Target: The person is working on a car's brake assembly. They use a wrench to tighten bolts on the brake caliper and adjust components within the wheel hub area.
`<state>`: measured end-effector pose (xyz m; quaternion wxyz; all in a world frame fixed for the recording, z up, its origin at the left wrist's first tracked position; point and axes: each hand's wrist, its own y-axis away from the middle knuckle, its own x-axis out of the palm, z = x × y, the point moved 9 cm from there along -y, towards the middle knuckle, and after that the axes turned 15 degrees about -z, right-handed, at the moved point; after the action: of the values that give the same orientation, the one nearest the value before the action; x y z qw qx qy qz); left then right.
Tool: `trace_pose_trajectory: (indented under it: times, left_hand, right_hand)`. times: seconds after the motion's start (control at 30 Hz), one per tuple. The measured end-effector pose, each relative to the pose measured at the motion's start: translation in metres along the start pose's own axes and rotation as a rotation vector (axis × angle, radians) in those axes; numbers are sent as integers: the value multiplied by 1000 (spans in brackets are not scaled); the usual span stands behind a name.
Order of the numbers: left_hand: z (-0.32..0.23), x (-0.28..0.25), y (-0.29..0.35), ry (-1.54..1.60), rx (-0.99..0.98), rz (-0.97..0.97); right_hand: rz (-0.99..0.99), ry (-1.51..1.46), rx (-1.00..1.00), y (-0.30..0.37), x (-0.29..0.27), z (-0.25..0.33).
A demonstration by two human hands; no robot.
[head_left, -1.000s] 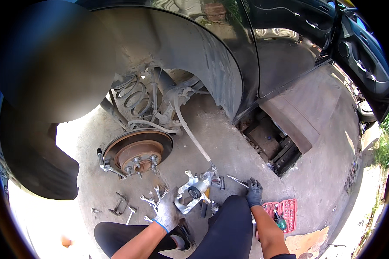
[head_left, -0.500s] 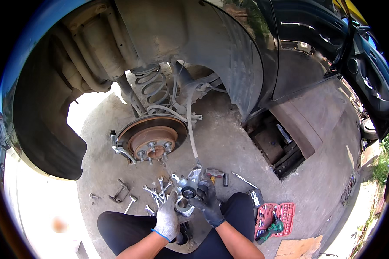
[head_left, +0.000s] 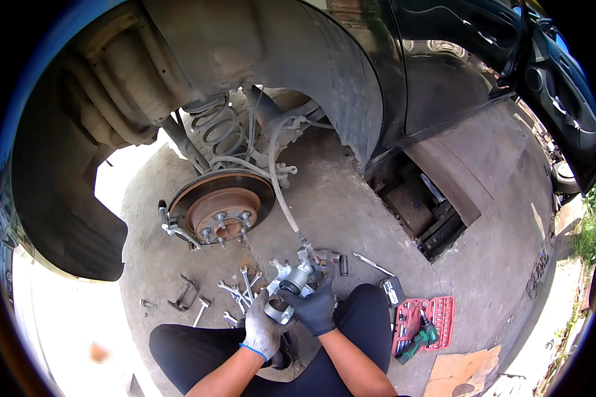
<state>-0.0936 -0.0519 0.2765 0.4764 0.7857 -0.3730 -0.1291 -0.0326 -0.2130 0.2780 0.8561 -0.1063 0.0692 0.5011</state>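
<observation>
A silver brake caliper point(head_left: 300, 276) with a dark round piston is held between both hands above my lap. My left hand point(head_left: 262, 331), in a pale knitted glove with a blue cuff, grips its lower left side. Wrapped round its right side is my right hand point(head_left: 316, 306), in a dark grey glove. A flexible brake hose point(head_left: 277, 178) runs from the caliper's top up to the suspension. Beyond it stands the rusty brake disc point(head_left: 222, 208) with wheel studs showing. The fingertips behind the caliper are partly hidden.
Several spanners point(head_left: 246, 284), a small hammer point(head_left: 202, 309) and a metal bracket point(head_left: 183, 293) lie left of the caliper. To the right are a long rod point(head_left: 373, 264), a red socket case point(head_left: 442, 324) with a green drill point(head_left: 420, 343), and cardboard point(head_left: 462, 374). A rectangular pit point(head_left: 414, 208) opens in the floor.
The caliper has tilted in my hands, its piston now facing lower left. My right hand has shifted over its front. The whole view has also shifted slightly.
</observation>
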Motion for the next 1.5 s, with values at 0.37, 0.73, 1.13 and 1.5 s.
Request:
trace_pose_trajectory:
  times: [0.37,0.73,1.13,1.5]
  left_hand:
    - [-26,-41,-37,-65,219,-254]
    - [-22,-22,-29,-35,-24,-48]
    - [-1,-41,-43,211,158,-262]
    - [-1,-37,-27,142,230,-289]
  right_hand:
    - [423,-583,319,-30,3,-42]
    - [766,-1069,444,-40,43,2]
    - [546,-1195,414,-31,46,-15]
    - [547,-1182,496,-33,50,-19]
